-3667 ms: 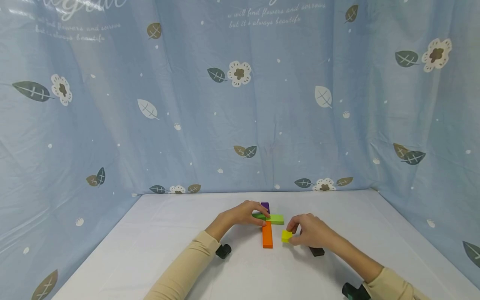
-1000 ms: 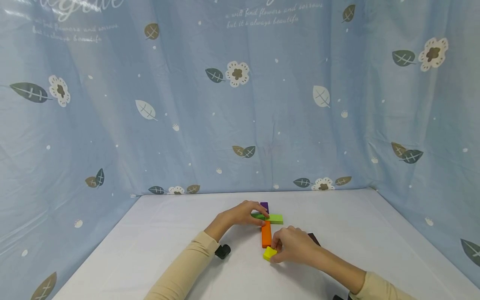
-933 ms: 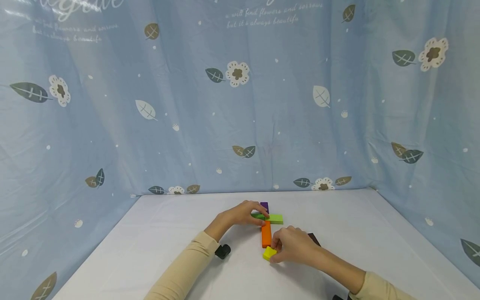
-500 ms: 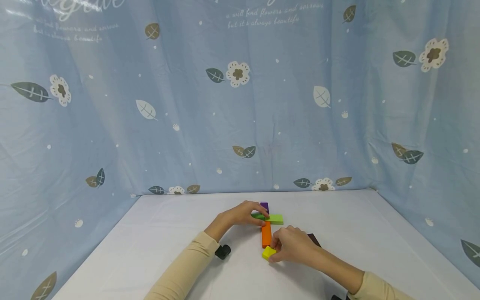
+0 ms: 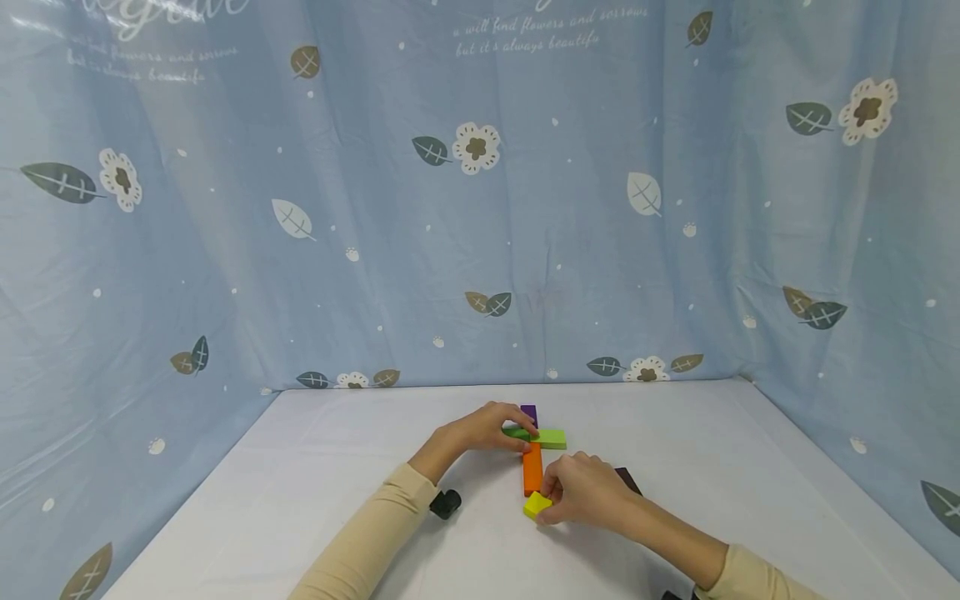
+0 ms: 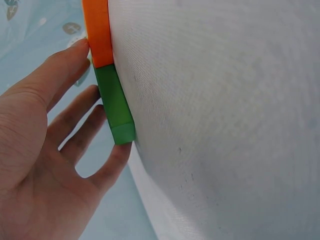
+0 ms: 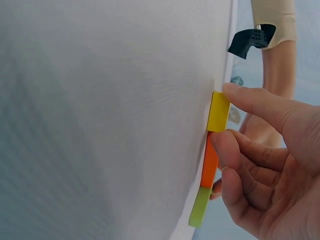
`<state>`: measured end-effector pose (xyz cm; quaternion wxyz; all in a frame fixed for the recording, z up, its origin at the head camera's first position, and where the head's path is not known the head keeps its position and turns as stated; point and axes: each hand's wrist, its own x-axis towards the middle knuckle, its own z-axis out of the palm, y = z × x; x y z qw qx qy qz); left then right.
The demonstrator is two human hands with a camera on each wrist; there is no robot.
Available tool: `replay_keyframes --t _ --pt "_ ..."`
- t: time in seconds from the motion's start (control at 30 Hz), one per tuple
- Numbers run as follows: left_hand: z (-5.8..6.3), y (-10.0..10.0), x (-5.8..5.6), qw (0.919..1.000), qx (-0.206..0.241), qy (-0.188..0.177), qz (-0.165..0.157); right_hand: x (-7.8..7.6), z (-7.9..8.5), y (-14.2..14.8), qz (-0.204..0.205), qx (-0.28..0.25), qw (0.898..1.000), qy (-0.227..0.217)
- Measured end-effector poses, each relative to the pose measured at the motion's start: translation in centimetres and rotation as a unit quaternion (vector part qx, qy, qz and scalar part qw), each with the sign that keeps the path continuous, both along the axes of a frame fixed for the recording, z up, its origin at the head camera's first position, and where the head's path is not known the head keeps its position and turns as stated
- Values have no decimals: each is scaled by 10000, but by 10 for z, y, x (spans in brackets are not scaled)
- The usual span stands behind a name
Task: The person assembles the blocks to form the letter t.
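Observation:
My left hand [image 5: 486, 427] rests over the join of several wooden blocks, fingers spread. Its thumb tip is at the orange block [image 5: 532, 469], and its other fingertips lie along the dark green block [image 6: 114, 100]. Opposite the dark green one, a light green block [image 5: 553, 439] points right, and a purple block [image 5: 529, 412] extends away at the back. With thumb and forefinger my right hand [image 5: 588, 490] pinches a yellow block [image 5: 536, 506], slightly turned, right at the near end of the orange block. In the right wrist view the yellow block [image 7: 218, 111] lines up with the orange.
A dark brown block [image 5: 627, 479] lies on the white tabletop [image 5: 360, 467], partly hidden behind the right hand. Black wrist cameras [image 5: 446, 503] are strapped to the forearms. A blue patterned curtain [image 5: 480, 225] encloses the table's back and sides.
My right hand has carried the yellow block left and nearer, from beside the orange block to its near end, lately shifting only slightly. My left hand has stayed put.

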<state>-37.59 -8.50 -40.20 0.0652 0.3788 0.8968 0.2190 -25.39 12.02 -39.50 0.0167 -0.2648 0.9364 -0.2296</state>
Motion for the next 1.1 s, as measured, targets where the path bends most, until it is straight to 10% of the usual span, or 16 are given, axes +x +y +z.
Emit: replay_keyframes --t 1.1 --pt "-3 -1 -3 9999 -43 140 -85 2 16 13 -119 -21 9999 56"
